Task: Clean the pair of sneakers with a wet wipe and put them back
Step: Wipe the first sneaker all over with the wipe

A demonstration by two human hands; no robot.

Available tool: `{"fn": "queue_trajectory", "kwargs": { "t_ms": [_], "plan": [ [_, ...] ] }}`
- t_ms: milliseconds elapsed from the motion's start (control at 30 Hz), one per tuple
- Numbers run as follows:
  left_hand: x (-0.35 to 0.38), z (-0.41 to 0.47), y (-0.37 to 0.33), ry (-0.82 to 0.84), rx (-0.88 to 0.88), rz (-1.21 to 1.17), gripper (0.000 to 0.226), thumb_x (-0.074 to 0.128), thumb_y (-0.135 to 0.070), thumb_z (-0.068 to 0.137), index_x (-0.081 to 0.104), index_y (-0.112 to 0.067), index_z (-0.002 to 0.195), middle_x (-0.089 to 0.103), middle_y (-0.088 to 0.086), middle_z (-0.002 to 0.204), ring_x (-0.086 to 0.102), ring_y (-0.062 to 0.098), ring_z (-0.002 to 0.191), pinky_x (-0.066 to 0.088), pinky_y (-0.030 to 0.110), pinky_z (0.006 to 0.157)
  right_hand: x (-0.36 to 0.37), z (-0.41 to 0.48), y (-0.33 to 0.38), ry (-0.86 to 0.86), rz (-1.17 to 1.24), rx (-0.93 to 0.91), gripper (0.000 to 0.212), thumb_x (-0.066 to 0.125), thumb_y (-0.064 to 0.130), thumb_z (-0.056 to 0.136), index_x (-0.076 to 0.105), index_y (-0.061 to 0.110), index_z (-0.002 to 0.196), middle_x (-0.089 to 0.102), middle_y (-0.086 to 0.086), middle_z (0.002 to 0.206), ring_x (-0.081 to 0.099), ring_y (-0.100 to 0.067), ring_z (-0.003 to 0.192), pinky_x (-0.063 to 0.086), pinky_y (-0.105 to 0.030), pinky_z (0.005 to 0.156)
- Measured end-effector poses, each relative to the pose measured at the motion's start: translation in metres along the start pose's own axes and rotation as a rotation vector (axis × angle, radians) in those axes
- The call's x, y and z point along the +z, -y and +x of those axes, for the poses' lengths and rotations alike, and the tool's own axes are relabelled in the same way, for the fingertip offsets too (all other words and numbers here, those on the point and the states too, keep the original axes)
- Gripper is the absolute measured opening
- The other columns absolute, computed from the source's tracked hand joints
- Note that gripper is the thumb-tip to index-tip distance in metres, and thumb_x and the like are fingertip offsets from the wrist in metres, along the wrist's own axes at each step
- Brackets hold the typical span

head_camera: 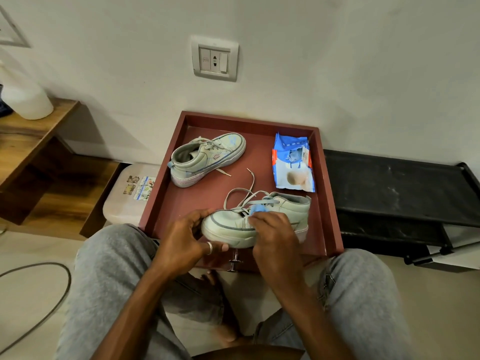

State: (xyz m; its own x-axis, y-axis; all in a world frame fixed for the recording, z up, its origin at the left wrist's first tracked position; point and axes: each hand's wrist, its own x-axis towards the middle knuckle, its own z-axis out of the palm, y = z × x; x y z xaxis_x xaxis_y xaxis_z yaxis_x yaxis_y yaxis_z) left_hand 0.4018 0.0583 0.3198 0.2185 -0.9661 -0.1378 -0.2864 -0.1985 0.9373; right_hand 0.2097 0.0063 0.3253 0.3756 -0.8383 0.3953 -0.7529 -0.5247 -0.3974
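**Sneaker (pixel 291 210) wiped at frame centre**

It lies in the red tray (pixel 181 203). The left hand (pixel 181 240) grips its toe; the right hand (pixel 272 235) pinches a blue wet wipe (pixel 257 209) against its side. The second sneaker (pixel 207 159) lies above-left.

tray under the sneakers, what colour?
Dark reddish-brown tray; shows best in the head view.

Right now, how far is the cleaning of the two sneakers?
Done: the wipes pack lies open in the tray and one wet wipe is out. In hand: the left hand holds the near sneaker by the toe, while the right hand presses the wipe on its side. Left: the far sneaker, whose state I cannot judge, then putting both back.
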Motion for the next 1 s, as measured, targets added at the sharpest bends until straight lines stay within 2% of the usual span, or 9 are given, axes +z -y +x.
{"fn": "queue_trajectory", "kwargs": {
  "t_ms": [100,267,367,500,567,667,767,900,1000],
  "plan": [
    [0.0,0.0,0.0,-0.006,0.011,0.012,0.084,0.098,-0.014,0.059,0.063,-0.013,0.135,0.074,-0.009,0.12,0.068,0.0,0.113,0.054,0.023,0.101,-0.007,0.004,-0.013,0.019,-0.022,-0.007,0.039,0.07,-0.011,0.074,0.073,0.004,0.109,0.072,-0.008,0.105,0.063,-0.023,0.1,0.055,-0.029,0.086],
    [0.001,0.001,-0.001,-0.011,0.006,0.016,0.087,0.098,-0.016,0.058,0.061,-0.011,0.137,0.073,-0.008,0.123,0.067,0.0,0.114,0.053,0.023,0.102,-0.021,0.012,-0.053,-0.081,-0.145,0.199,0.041,0.076,0.003,0.079,0.068,0.001,0.119,0.07,-0.015,0.114,0.064,-0.028,0.108,0.055,-0.034,0.087],
    [0.0,0.001,0.001,-0.009,0.0,0.023,0.086,0.098,-0.016,0.058,0.062,-0.012,0.137,0.073,-0.009,0.122,0.068,0.001,0.114,0.054,0.025,0.102,-0.006,0.005,-0.021,-0.073,-0.097,0.108,0.039,0.071,-0.008,0.076,0.07,0.002,0.114,0.071,-0.012,0.108,0.065,-0.026,0.101,0.051,-0.025,0.086],
    [-0.002,0.0,0.004,0.013,-0.016,0.034,0.085,0.099,-0.017,0.058,0.063,-0.015,0.135,0.074,-0.01,0.122,0.068,0.003,0.115,0.055,0.033,0.103,-0.004,0.001,-0.009,-0.002,-0.073,-0.019,0.036,0.067,-0.008,0.076,0.072,0.002,0.11,0.071,-0.01,0.107,0.063,-0.025,0.101,0.054,-0.027,0.086],
    [-0.003,0.001,0.004,0.017,-0.026,0.029,0.087,0.099,-0.02,0.058,0.062,-0.014,0.136,0.073,-0.009,0.123,0.068,0.004,0.115,0.055,0.033,0.103,-0.014,0.005,-0.034,-0.033,-0.116,0.073,0.038,0.071,-0.004,0.078,0.07,0.002,0.116,0.071,-0.012,0.109,0.065,-0.026,0.101,0.051,-0.025,0.086],
    [-0.005,0.004,0.002,0.025,-0.035,0.009,0.091,0.097,-0.028,0.054,0.061,-0.013,0.137,0.074,-0.007,0.123,0.069,0.005,0.114,0.055,0.034,0.103,-0.027,0.012,-0.068,-0.093,-0.095,0.249,0.036,0.076,0.006,0.081,0.069,0.001,0.116,0.071,-0.015,0.108,0.067,-0.028,0.1,0.056,-0.034,0.083],
    [-0.005,0.006,0.001,0.038,-0.051,-0.001,0.089,0.095,-0.026,0.055,0.062,-0.012,0.136,0.074,-0.006,0.122,0.07,0.006,0.112,0.056,0.03,0.101,-0.028,0.015,-0.068,-0.183,0.02,0.32,0.029,0.066,0.02,0.088,0.07,0.0,0.109,0.072,-0.016,0.102,0.07,-0.027,0.094,0.052,-0.025,0.076],
    [-0.004,0.008,0.004,0.05,-0.076,-0.025,0.077,0.093,-0.007,0.063,0.063,-0.008,0.133,0.076,-0.005,0.116,0.072,0.005,0.107,0.055,0.016,0.091,-0.005,0.006,-0.028,-0.079,-0.002,0.137,0.034,0.07,-0.009,0.08,0.071,0.002,0.112,0.071,-0.012,0.108,0.066,-0.024,0.102,0.051,-0.026,0.09],
    [-0.005,0.009,0.006,0.066,-0.089,-0.035,0.078,0.094,-0.007,0.062,0.063,-0.009,0.133,0.075,-0.003,0.119,0.071,0.008,0.11,0.056,0.019,0.094,0.001,0.002,-0.01,-0.008,0.057,0.055,0.041,0.069,-0.015,0.075,0.072,0.004,0.111,0.071,-0.008,0.109,0.064,-0.022,0.104,0.05,-0.024,0.092]
  ]
}}
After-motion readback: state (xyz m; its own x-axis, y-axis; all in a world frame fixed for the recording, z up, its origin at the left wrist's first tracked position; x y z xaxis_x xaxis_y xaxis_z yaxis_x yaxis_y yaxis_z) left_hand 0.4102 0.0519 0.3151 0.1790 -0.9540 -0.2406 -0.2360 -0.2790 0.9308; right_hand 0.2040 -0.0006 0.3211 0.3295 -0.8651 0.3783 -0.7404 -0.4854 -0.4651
